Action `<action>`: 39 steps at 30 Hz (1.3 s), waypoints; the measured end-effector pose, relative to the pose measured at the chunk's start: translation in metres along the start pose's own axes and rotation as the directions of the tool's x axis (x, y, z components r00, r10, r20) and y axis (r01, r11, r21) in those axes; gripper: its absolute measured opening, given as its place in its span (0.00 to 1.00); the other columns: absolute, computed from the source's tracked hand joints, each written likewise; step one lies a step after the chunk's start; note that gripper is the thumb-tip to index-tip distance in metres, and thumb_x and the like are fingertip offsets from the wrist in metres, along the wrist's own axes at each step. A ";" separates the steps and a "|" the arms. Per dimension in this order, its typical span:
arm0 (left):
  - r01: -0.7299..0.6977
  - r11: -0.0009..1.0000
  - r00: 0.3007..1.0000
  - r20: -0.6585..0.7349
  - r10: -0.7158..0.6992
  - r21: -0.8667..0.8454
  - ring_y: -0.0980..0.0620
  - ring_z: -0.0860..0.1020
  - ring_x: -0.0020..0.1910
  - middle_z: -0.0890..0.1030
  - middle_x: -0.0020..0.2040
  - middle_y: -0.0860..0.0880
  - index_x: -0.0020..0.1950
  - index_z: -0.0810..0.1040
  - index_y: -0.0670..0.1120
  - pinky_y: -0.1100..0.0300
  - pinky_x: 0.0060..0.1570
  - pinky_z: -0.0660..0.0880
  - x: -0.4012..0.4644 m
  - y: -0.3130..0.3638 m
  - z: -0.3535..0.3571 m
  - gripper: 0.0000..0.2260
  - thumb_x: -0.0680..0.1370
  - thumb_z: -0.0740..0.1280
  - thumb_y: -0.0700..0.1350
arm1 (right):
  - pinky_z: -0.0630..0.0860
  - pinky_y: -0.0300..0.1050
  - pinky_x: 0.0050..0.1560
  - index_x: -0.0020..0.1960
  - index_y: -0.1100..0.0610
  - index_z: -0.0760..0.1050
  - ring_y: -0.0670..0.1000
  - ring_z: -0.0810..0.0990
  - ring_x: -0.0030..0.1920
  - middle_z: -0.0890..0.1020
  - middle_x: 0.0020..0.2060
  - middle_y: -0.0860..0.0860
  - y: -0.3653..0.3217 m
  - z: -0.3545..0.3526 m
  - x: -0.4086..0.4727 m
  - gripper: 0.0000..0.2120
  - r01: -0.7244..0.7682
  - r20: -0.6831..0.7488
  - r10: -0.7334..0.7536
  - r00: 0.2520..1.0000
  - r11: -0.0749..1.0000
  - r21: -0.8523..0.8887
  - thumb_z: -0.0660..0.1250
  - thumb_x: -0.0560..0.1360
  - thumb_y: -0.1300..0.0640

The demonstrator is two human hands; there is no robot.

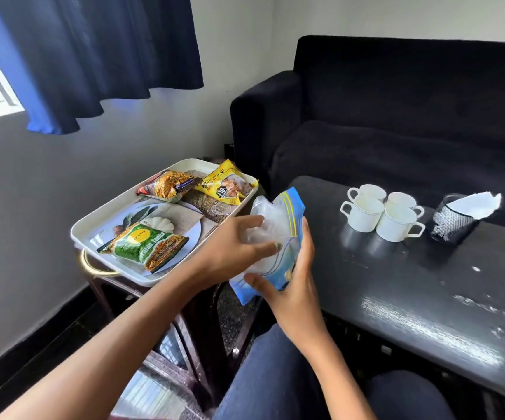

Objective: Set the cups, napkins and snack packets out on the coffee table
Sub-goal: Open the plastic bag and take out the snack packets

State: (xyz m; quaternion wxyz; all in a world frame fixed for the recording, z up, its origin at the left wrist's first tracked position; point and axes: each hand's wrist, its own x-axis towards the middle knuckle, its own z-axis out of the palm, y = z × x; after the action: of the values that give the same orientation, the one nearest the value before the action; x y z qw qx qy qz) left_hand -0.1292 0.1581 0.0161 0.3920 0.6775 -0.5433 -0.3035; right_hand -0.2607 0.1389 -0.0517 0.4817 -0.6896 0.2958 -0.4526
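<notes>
Both hands hold a blue-edged clear zip bag [278, 216] between the tray and the coffee table. My left hand [239, 244] grips its front with thumb and fingers; my right hand [287, 286] grips its lower edge from beneath. Several white cups [381, 215] stand clustered on the black coffee table [411, 292]. A black mesh holder [454, 219] with white napkins [475, 204] stands to their right. On the white tray [93, 225] lie three snack packets: green [145, 244], red-orange [169, 186] and yellow [227, 183].
The tray rests on a small dark side table [117, 283] left of the coffee table. A black sofa [396, 116] stands behind both. A dark blue curtain [93, 56] hangs at the upper left. My knees [275, 374] are below the hands.
</notes>
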 end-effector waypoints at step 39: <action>-0.051 0.806 0.984 -0.167 -0.060 -0.589 0.46 0.82 0.50 0.83 0.50 0.44 0.60 0.74 0.46 0.57 0.44 0.79 -0.007 0.010 0.022 0.18 0.72 0.73 0.41 | 0.70 0.24 0.31 0.47 0.48 0.75 0.31 0.76 0.32 0.79 0.42 0.48 -0.036 -0.017 0.005 0.14 -0.274 0.021 0.274 0.961 0.946 0.175 0.65 0.73 0.68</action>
State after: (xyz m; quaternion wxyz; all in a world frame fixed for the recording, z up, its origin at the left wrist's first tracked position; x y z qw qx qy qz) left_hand -0.1543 0.1591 0.0131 0.6292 0.5476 -0.3830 -0.3969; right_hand -0.2746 0.1405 -0.0146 0.5986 -0.5958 0.3483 -0.4068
